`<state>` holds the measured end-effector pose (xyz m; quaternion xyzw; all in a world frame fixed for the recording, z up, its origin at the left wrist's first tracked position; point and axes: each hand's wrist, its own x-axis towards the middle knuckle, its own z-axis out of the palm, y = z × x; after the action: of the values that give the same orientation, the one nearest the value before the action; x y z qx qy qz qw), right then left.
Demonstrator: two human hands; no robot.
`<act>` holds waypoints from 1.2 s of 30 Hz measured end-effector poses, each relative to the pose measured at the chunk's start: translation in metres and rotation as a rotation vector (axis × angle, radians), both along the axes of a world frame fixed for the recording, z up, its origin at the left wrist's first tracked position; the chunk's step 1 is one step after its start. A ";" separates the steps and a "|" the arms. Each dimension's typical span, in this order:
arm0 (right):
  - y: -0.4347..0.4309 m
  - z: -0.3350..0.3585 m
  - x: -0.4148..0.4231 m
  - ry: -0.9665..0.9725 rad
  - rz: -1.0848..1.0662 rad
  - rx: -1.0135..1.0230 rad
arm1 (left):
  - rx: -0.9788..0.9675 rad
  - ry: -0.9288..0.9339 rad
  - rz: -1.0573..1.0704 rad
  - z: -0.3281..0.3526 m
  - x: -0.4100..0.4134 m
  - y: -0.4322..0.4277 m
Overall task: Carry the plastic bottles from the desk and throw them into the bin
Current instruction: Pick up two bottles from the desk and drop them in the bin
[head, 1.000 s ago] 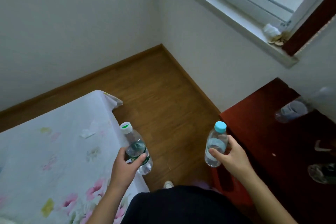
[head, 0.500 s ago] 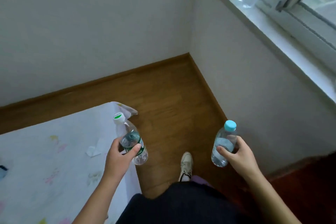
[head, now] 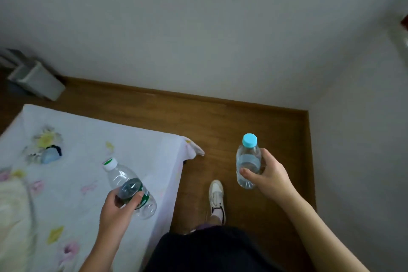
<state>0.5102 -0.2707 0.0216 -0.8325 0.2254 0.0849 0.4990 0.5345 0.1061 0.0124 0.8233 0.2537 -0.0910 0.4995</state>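
Note:
My left hand [head: 118,211] grips a clear plastic bottle with a green label and a white cap [head: 123,177], tilted up to the left over the bed. My right hand [head: 270,175] holds a second clear bottle with a light blue cap [head: 247,159], upright above the wooden floor. A pale grey bin [head: 38,80] stands against the wall at the far left, beyond the bed's far corner. The desk is out of view.
A bed with a white floral sheet [head: 88,156] fills the lower left, with a small blue and black item [head: 50,154] on it. Wooden floor [head: 220,121] runs between the bed and the grey walls. My white shoe [head: 216,196] is on the floor ahead.
The view has swung left: the window sill, its bottles and the red desk have left the frame, and the grey bin has come into view. Both hands still hold their bottles.

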 end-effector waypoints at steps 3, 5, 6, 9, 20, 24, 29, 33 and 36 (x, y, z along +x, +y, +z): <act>-0.024 -0.003 0.047 0.023 0.018 -0.005 | -0.017 0.006 0.045 -0.009 0.046 -0.021; -0.043 -0.003 0.070 0.048 0.008 -0.020 | -0.043 0.020 0.038 -0.013 0.082 -0.044; -0.053 -0.003 0.080 0.053 -0.012 -0.021 | -0.065 0.024 0.027 -0.014 0.102 -0.059; -0.084 -0.001 0.111 0.042 -0.072 -0.030 | -0.123 0.023 -0.078 -0.008 0.167 -0.115; -0.213 -0.014 0.259 0.086 -0.057 -0.174 | -0.178 -0.047 -0.308 0.013 0.364 -0.252; -0.231 -0.019 0.357 0.079 0.100 -0.200 | -0.180 -0.025 -0.137 0.007 0.407 -0.259; -0.204 -0.016 0.483 0.093 0.399 -0.182 | -0.092 -0.017 0.144 0.004 0.412 -0.238; -0.139 -0.010 0.566 0.048 0.649 -0.135 | -0.031 -0.022 0.420 0.002 0.389 -0.210; -0.074 -0.011 0.613 0.040 0.827 -0.064 | -0.031 -0.008 0.633 -0.004 0.369 -0.180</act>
<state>1.1235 -0.3450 0.0103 -0.8662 -0.1158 0.2871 0.3922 0.9037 -0.0736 0.0081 0.6963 0.4938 0.0685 0.5164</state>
